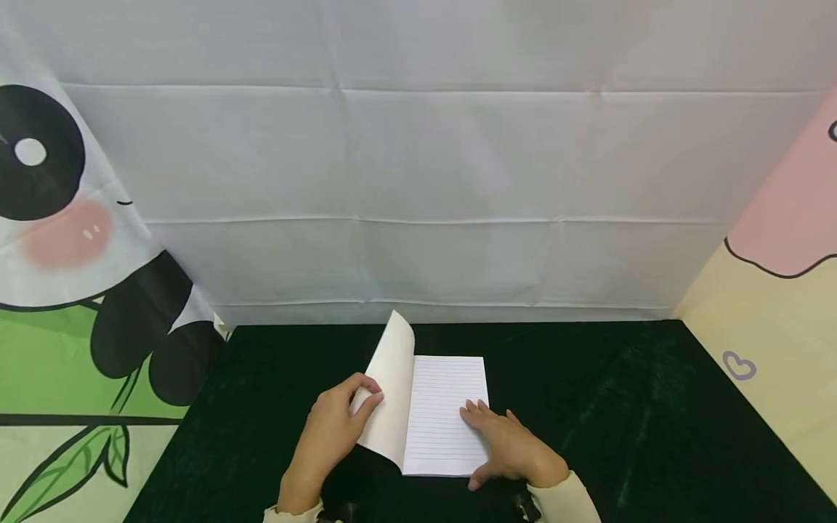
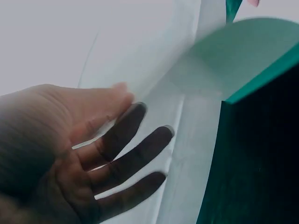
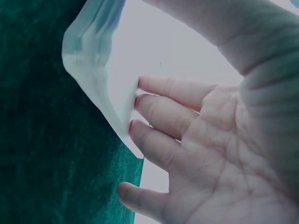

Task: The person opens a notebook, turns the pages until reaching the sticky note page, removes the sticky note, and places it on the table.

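Observation:
A notebook lies open on the dark green cloth, its lined right page (image 1: 447, 414) facing up. Its blank white cover (image 1: 392, 396) stands raised on the left, the top corner curving upward. My left hand (image 1: 336, 421) pinches the cover's outer edge between thumb and index finger. In the left wrist view the other fingers (image 2: 140, 154) of that hand are spread loosely in front of the pale sheet. Flat over the lined page's right edge rests my right hand (image 1: 510, 443), fingers extended and thumb near the bottom corner. The right wrist view shows its fingertips (image 3: 147, 102) at the page edge.
Dark green velvety cloth (image 1: 608, 407) covers the table on both sides of the notebook. A creased white sheet (image 1: 458, 160) hangs behind it. Printed cartoon fabric (image 1: 52, 363) hangs at the left, and a pink and cream one (image 1: 778, 319) at the right.

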### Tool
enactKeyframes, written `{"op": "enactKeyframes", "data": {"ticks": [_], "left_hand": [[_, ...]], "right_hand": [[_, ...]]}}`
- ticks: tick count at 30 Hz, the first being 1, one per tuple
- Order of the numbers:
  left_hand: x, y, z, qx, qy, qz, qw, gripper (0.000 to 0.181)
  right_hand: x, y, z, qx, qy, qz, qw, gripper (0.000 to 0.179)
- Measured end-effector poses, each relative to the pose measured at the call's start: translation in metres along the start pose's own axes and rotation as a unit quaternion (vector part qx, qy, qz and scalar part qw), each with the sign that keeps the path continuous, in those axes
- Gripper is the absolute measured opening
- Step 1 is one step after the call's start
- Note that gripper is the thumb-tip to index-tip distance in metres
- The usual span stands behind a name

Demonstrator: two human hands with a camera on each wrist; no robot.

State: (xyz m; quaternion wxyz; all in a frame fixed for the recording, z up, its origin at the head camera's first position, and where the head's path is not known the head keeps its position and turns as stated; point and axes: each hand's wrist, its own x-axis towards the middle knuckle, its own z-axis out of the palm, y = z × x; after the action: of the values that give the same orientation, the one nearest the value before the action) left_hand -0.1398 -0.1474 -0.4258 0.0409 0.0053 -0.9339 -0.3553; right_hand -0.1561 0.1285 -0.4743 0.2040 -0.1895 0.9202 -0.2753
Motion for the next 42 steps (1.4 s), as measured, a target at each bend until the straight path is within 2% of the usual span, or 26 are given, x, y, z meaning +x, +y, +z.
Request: {"op": "enactKeyframes", "data": {"ticks": [6, 11, 19, 29, 37, 42], "left_hand": [[0.002, -0.015, -0.008, 0.040, -0.014, -0.020, 0.9989, 0.027], [0.004, -0.029, -0.014, 0.062, -0.029, -0.034, 0.9971, 0.031], [0.007, -0.049, -0.018, 0.068, -0.069, -0.089, 0.9913, 0.032], [0.007, -0.053, -0.015, 0.108, -0.091, -0.127, 0.9819, 0.034], [0.007, -0.056, -0.009, 0.109, -0.116, -0.153, 0.9752, 0.041], [0.005, -0.056, -0.007, 0.111, -0.131, -0.161, 0.9719, 0.052]], "right_hand": [[0.000, 0.000, 0.000, 0.002, -0.003, 0.006, 1.0000, 0.105], [0.000, 0.002, 0.001, 0.001, -0.001, -0.002, 1.0000, 0.104], [0.001, 0.001, 0.001, 0.001, -0.005, -0.002, 1.0000, 0.102], [0.002, 0.000, 0.000, 0.000, -0.008, 0.010, 0.9999, 0.100], [0.002, 0.001, 0.001, 0.001, -0.012, 0.011, 0.9999, 0.098], [0.000, 0.000, 0.001, 0.020, -0.016, 0.008, 0.9996, 0.094]]}}
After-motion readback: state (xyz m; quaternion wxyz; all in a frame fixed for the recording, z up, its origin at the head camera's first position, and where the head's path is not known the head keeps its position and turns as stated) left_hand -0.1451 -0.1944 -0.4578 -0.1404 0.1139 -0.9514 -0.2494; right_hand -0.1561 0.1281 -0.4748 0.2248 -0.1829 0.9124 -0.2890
